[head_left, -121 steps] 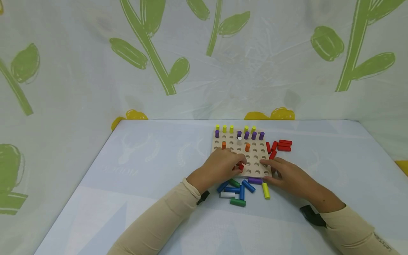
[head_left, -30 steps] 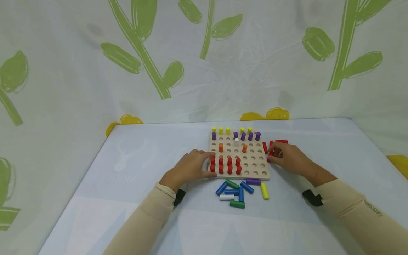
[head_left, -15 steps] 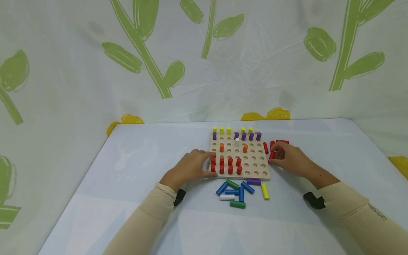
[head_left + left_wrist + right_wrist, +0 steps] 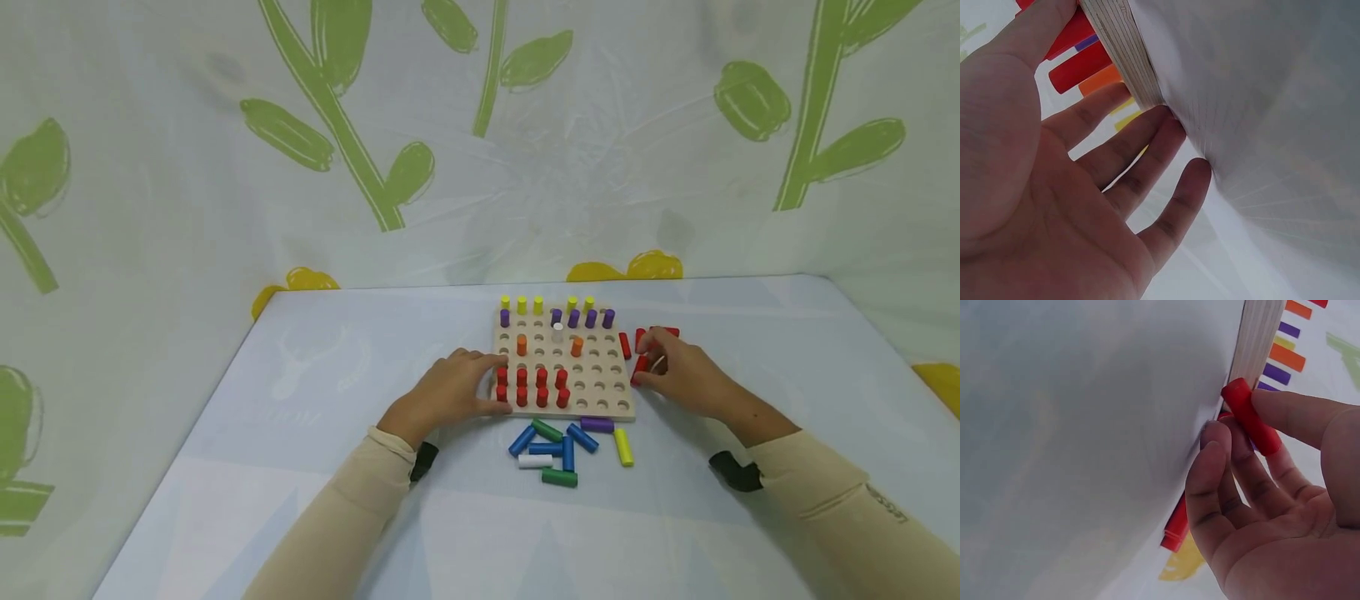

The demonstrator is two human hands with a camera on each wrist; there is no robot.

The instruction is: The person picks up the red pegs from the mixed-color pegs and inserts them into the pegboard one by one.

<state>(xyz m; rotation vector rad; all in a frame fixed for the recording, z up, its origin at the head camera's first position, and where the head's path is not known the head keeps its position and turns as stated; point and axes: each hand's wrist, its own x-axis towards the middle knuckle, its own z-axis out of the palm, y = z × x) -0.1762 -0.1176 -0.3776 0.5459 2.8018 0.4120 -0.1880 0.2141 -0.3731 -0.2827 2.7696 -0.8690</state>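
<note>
A wooden pegboard (image 4: 606, 360) lies on the table. My left hand (image 4: 446, 390) rests at its left side, fingers spread; in the left wrist view the fingertips (image 4: 1175, 128) meet the board's lower edge. Thumb and fingers of my right hand (image 4: 686, 375) pinch a red peg (image 4: 1250, 415), tilted, just off the board's right side. Two rows of red pegs (image 4: 542, 379) stand at the board's near left. Farther back stand yellow pegs (image 4: 537, 306), purple pegs (image 4: 591, 319), a white peg (image 4: 557, 332) and two orange pegs (image 4: 577, 347).
More red pegs (image 4: 625, 346) lie right of the board, partly behind my right hand. In front of it are scattered blue pegs (image 4: 545, 449), green pegs (image 4: 559, 477), a white peg (image 4: 535, 461), a purple peg (image 4: 597, 425) and a yellow peg (image 4: 624, 447).
Four seconds ago my left hand held a red peg over the board; now it is at the left edge. My right hand went from the board's right edge to the loose red pegs and pinches one.
</note>
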